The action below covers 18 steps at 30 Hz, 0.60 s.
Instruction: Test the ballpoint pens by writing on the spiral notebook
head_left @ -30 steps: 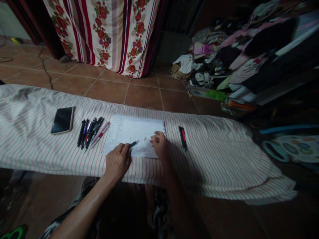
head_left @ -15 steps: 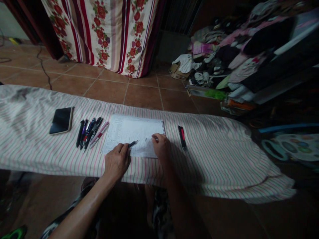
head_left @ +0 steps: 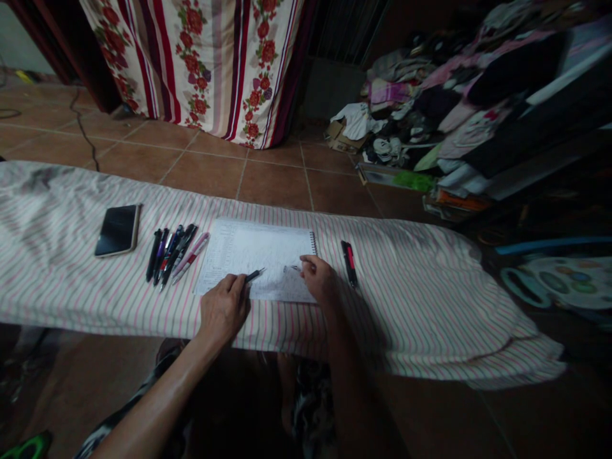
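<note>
An open spiral notebook (head_left: 268, 239) with writing on its page lies on a striped cloth. My left hand (head_left: 224, 305) rests at its lower edge, fingers closed around a dark pen (head_left: 254, 275) whose thin tip points right. Over the right part of the page is my right hand (head_left: 319, 277), its fingers curled in a pinch. Small pale and dark pieces (head_left: 291, 269) show at the fingertips; too small to name, and I cannot tell whether they are held or lie on the paper.
Several pens (head_left: 172, 255) lie left of the notebook, with a smartphone (head_left: 118, 231) farther left. A black and red pen pair (head_left: 349, 263) lies to the right. Beyond the striped cloth (head_left: 421, 287) are a tiled floor, a floral curtain (head_left: 191, 64) and heaped clothes (head_left: 406, 102).
My right hand has shifted slightly right, away from the pen tip, and its fingers have changed pose. My left hand and the pen stay almost still.
</note>
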Available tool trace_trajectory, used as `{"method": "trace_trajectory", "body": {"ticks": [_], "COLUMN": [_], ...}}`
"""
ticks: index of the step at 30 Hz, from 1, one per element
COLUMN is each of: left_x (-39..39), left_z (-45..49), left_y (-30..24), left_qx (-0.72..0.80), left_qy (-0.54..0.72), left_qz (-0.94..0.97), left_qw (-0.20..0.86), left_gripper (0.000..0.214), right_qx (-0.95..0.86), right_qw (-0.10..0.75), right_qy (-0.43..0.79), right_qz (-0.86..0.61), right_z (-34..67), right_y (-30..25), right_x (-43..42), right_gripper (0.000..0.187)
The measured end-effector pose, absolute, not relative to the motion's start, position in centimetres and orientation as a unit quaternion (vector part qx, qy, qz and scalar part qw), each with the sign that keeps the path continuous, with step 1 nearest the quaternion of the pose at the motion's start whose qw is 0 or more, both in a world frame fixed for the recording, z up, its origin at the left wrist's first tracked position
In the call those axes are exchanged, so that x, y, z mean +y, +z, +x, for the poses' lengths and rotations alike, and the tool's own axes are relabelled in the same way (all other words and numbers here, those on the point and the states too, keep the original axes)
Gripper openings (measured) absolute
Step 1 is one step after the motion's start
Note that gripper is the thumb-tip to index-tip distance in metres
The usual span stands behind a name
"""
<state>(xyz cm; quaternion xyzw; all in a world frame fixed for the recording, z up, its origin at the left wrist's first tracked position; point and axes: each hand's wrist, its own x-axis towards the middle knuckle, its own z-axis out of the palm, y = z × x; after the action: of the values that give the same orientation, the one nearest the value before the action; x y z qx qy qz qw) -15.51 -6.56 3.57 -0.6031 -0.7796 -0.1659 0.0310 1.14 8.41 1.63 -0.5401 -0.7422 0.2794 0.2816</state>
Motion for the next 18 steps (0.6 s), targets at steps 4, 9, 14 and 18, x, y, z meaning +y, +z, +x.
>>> {"method": "trace_trajectory", "body": {"ticks": [4, 9, 14, 18], "left_x": [-6.6, -6.7, -6.9, -7.0], "left_z": [-15.5, -15.6, -15.7, -15.5], "left_y": [3.7, 3.6, 3.5, 3.8], "left_qx": [-0.782, -0.78, -0.778, -0.779], "left_qy": [-0.161, -0.159, -0.163, -0.164], "left_qz": [-0.601, -0.604, -0.605, -0.604], "left_qw": [0.034, 0.035, 0.041, 0.035], "left_gripper": [0.031, 0.031, 0.031, 0.033], "right_qx": [-0.739, -0.729, -0.721, -0.702], "right_qw": [0.287, 0.283, 0.282, 0.29], "right_qy": [0.276, 0.29, 0.282, 0.358], "right_qz": [-0.544, -0.551, -0.567, -0.542], "right_z": [1.3, 1.3, 1.1, -0.4], "right_y": [1.8, 2.0, 3.2, 4.3], "right_x": [8.4, 8.2, 7.8, 6.4], "right_gripper": [0.028, 0.027, 0.025, 0.025]}}
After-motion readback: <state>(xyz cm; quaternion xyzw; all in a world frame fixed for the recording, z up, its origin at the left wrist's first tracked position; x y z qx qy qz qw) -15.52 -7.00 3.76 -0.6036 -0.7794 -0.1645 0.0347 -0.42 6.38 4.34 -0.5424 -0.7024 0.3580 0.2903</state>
